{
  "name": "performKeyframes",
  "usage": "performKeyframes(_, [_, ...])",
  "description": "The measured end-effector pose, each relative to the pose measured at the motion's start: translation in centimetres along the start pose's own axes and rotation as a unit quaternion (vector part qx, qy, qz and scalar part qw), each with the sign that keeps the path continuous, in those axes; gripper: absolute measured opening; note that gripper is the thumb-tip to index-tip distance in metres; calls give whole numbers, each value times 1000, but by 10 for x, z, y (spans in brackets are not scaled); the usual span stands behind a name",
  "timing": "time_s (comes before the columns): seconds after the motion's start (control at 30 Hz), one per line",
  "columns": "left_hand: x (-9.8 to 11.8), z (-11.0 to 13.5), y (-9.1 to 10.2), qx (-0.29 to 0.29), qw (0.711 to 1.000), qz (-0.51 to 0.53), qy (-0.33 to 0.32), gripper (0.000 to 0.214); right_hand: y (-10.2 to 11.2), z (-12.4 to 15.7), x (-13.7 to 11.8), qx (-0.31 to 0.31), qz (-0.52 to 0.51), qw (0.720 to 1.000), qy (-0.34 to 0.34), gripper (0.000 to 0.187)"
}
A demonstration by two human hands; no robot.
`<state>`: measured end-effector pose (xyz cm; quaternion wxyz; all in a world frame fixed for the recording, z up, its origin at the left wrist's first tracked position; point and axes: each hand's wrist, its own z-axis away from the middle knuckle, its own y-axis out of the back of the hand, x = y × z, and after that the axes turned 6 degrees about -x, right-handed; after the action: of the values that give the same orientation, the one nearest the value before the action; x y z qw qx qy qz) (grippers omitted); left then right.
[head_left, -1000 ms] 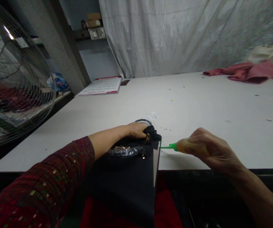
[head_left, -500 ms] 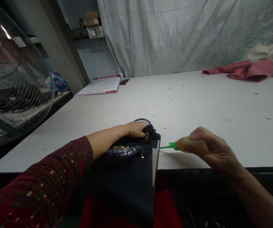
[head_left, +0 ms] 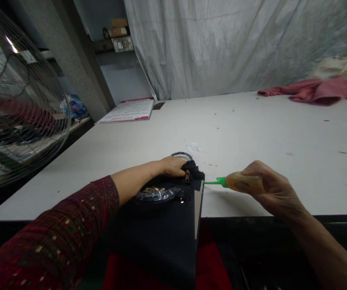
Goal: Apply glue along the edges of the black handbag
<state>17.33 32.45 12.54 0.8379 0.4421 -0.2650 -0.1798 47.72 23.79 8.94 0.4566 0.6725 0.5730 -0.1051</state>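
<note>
A black leather handbag (head_left: 164, 229) leans against the near edge of the white table (head_left: 252, 133), its top resting on the tabletop. My left hand (head_left: 173, 166) is closed over the bag's top, beside a gold zipper pull (head_left: 187, 176). My right hand (head_left: 265, 188) grips a small yellowish squeeze bottle with a green nozzle (head_left: 221, 182). The nozzle tip touches the bag's upper right corner, where a pale side edge (head_left: 198, 209) shows. A plastic-wrapped metal fitting (head_left: 158, 192) lies on the bag's front.
A large wire-caged fan (head_left: 19, 108) stands at the left. Printed sheets (head_left: 127, 109) lie at the table's far left. Pink and cream cloths (head_left: 327, 86) are heaped at the far right. A grey sheet (head_left: 236, 44) hangs behind the table.
My right hand has raised the bottle slightly and tilted it closer to level, nozzle still at the bag's corner. My left hand has stayed put.
</note>
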Motion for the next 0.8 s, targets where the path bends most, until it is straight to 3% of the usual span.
performKeyframes(0.23, [2, 1, 0, -1, 1000, -12, 9, 34, 1, 0, 3, 13, 25, 998, 52, 19])
performKeyframes(0.37, [2, 1, 0, -1, 1000, -11, 3, 34, 4, -3, 0, -15, 39, 998, 36, 15])
performKeyframes(0.5, [0, -1, -1, 0, 1000, -5, 6, 35, 3, -6, -3, 9, 22, 998, 52, 20])
performKeyframes(0.8, [2, 2, 2, -5, 1000, 12, 3, 35, 7, -4, -1, -6, 53, 997, 53, 16])
